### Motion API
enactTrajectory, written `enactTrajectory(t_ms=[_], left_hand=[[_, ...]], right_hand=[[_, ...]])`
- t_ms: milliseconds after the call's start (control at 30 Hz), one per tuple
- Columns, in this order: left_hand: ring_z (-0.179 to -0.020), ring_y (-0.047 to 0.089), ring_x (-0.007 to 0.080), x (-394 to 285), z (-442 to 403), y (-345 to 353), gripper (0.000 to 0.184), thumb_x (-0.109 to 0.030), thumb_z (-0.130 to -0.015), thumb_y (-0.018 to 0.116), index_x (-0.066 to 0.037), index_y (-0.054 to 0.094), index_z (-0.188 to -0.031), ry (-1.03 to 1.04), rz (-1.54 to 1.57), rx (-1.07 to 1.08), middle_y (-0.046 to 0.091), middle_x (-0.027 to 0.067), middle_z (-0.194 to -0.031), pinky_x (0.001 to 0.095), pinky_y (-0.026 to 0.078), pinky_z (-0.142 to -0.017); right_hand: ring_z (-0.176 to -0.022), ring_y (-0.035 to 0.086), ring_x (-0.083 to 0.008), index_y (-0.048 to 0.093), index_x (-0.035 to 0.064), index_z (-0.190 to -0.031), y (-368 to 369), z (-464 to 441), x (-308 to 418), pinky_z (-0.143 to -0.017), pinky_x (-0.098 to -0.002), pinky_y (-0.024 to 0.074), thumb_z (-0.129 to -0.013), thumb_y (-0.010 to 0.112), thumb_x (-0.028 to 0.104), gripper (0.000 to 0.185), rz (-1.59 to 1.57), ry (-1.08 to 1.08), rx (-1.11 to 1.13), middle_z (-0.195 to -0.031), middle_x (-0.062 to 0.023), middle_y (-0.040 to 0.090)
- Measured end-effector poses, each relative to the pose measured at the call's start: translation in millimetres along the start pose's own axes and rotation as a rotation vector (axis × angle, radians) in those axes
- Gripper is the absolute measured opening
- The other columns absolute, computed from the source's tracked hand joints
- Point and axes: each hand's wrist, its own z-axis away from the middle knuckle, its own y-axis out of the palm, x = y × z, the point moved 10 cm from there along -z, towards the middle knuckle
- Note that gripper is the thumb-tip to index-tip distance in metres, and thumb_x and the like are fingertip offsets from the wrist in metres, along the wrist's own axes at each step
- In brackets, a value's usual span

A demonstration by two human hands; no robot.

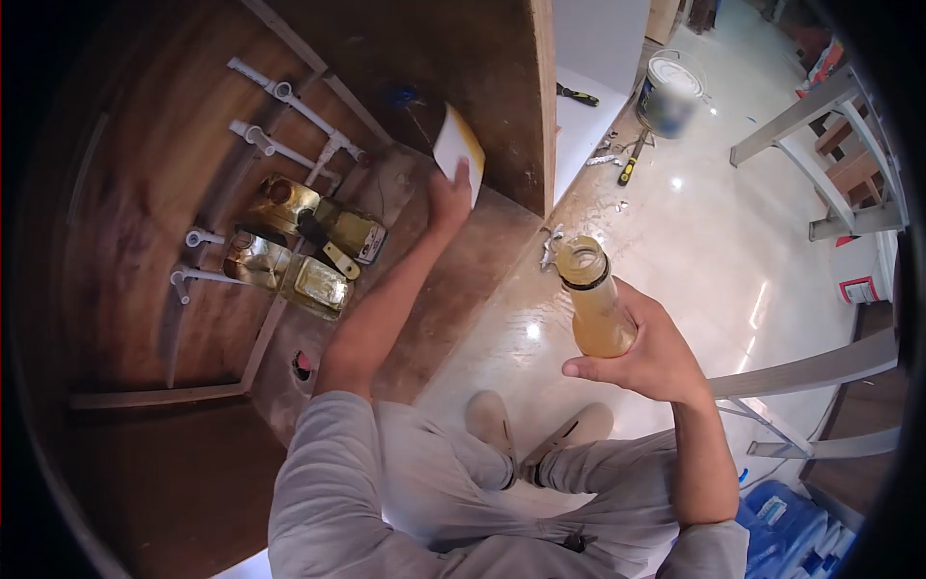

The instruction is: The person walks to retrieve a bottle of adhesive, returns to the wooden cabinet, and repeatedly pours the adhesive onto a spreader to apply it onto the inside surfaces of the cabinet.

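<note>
On my feed the left hand [449,200] reaches into a brown cabinet [482,232], fingers closed on the lower edge of a white-and-yellow card [457,150] beside the side wall — I can't tell whether the card touches it. The right hand [661,347] is curled partway round a bottle [598,314] of yellowish liquid, thumb stretched out by its base. I see the bottle's open mouth tilted toward the camera, above the pale floor [617,217]. Metal cans [258,259] and white pipes [307,111] are left of the card.
</note>
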Motion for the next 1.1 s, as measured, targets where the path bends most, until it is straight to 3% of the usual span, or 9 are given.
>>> enactTrajectory(t_ms=[33,200,300,433,667,867,933,1000,1100], left_hand=[[-0.095,0.06,0.0238,3.9,11.4,0.6,0.031,-0.016,-0.09,0.056,0.007,0.054,-0.112,0.121,0.047,0.018,0.063,0.014,-0.103,0.0341,0.045,-0.081],[-0.097,0.06,0.0269,190.3,-20.7,-9.6,0.029,-0.003,-0.087,0.053,0.001,0.051,-0.116,-0.473,0.692,-0.192,0.059,0.0114,-0.108,0.0392,0.051,-0.083],[-0.098,0.06,0.0268,219.4,-48.7,11.2,0.031,0.0,-0.084,0.053,0.0,0.051,-0.115,-0.542,0.784,-0.125,0.058,0.0117,-0.107,0.0386,0.052,-0.082],[-0.1,0.059,0.0267,183.9,-56.9,24.1,0.034,0.003,-0.082,0.054,-0.002,0.049,-0.116,-0.664,0.816,-0.127,0.057,0.0111,-0.109,0.0388,0.052,-0.084],[-0.099,0.06,0.0255,23.7,-62.6,-17.6,0.034,0.001,-0.085,0.056,0.001,0.05,-0.118,-0.28,0.754,-0.117,0.058,0.013,-0.111,0.0361,0.051,-0.085],[-0.091,0.062,0.0199,-76.8,15.8,-33.3,0.032,-0.019,-0.091,0.055,0.011,0.057,-0.103,0.347,0.079,-0.024,0.065,0.0166,-0.097,0.0335,0.046,-0.077],[-0.091,0.062,0.0216,-11.1,16.3,-42.4,0.028,-0.015,-0.09,0.057,0.007,0.058,-0.107,0.064,0.103,-0.079,0.065,0.0134,-0.1,0.0326,0.047,-0.077],[-0.094,0.061,0.0228,110.2,7.8,-27.8,0.03,-0.009,-0.087,0.058,0.002,0.053,-0.115,-0.368,0.572,-0.115,0.062,0.0118,-0.106,0.0323,0.049,-0.078],[-0.098,0.06,0.0262,208.4,6.7,5.6,0.039,-0.002,-0.084,0.056,-0.004,0.047,-0.122,-0.747,0.68,-0.161,0.057,0.0117,-0.112,0.0369,0.052,-0.081]], right_hand=[[-0.085,0.051,-0.0128,0.055,0.0044,-0.111,0.1,-0.8,-0.9,-0.08,-0.0271,0.0425,-0.065,0.081,0.015,0.054,0.001,0.008,0.003,-0.09,-0.0031,0.055],[-0.087,0.052,-0.0125,0.055,0.0026,-0.113,-4.9,-3.4,-4.3,-0.083,-0.0269,0.0424,-0.065,0.082,0.013,0.057,-0.01,0.012,-0.018,-0.094,-0.0035,0.057],[-0.089,0.052,-0.0123,0.054,0.0021,-0.115,-7.1,-4.2,-9.4,-0.084,-0.0267,0.0423,-0.065,0.082,0.012,0.058,-0.03,0.05,-0.011,-0.095,-0.0039,0.057],[-0.089,0.053,-0.0124,0.054,0.0025,-0.116,-16.2,-2.1,-12.7,-0.084,-0.0268,0.0427,-0.065,0.081,0.012,0.059,-0.032,0.055,-0.026,-0.096,-0.0041,0.058],[-0.088,0.054,-0.0132,0.054,0.0024,-0.116,-11.0,8.8,-5.0,-0.082,-0.0273,0.0437,-0.064,0.081,0.011,0.058,0.04,-0.023,0.005,-0.094,-0.0047,0.058],[-0.09,0.049,-0.0125,0.055,0.002,-0.113,-1.9,8.9,-11.6,-0.086,-0.0266,0.0398,-0.062,0.085,0.019,0.061,-0.036,0.036,0.04,-0.094,-0.0021,0.056],[-0.09,0.05,-0.0125,0.055,0.0022,-0.113,-6.5,10.1,-11.2,-0.085,-0.0265,0.0401,-0.062,0.085,0.019,0.062,-0.029,0.047,0.03,-0.093,-0.0019,0.056],[-0.09,0.05,-0.0125,0.055,0.0024,-0.113,-7.9,9.3,-11.4,-0.085,-0.0267,0.0405,-0.062,0.085,0.019,0.062,0.002,0.048,0.042,-0.093,-0.0017,0.056],[-0.088,0.053,-0.0134,0.054,0.0016,-0.117,-11.5,7.2,-13.1,-0.083,-0.0273,0.0429,-0.065,0.082,0.013,0.06,0.017,0.057,0.018,-0.096,-0.0043,0.058]])
